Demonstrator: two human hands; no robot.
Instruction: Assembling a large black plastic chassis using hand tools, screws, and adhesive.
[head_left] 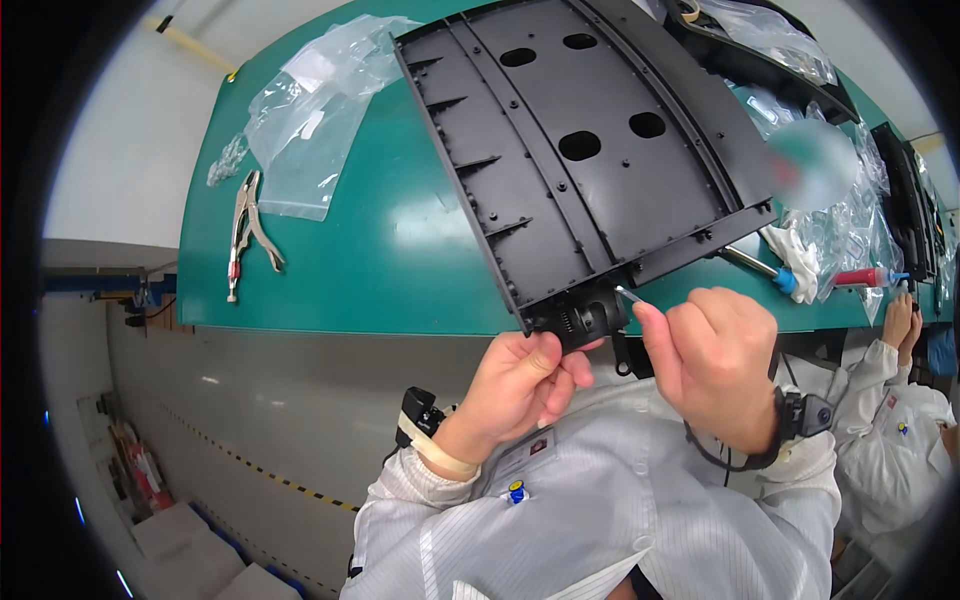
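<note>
A large black panel [620, 120] with oval holes and ribs lies on the green table, its near edge reaching over the table's front edge. At its near left corner sits a black hinge-like part [580, 318] with a toothed or coiled section. My left hand [525, 380] grips this part from below, thumb against its side. My right hand [715, 360] is closed in a fist just right of it, thumb along a thin silver tool [628, 294] whose tip meets the part near the panel edge. The rest of the tool is hidden in the hand.
Locking pliers [246, 235] and clear plastic bags [320, 130] lie on the green table [400, 260] to the left. Toward the right are a blue-collared metal tool [760, 265], a white glove [795, 255], a red tube [865, 277] and a black frame [770, 55]. A co-worker [895, 430] works at far right.
</note>
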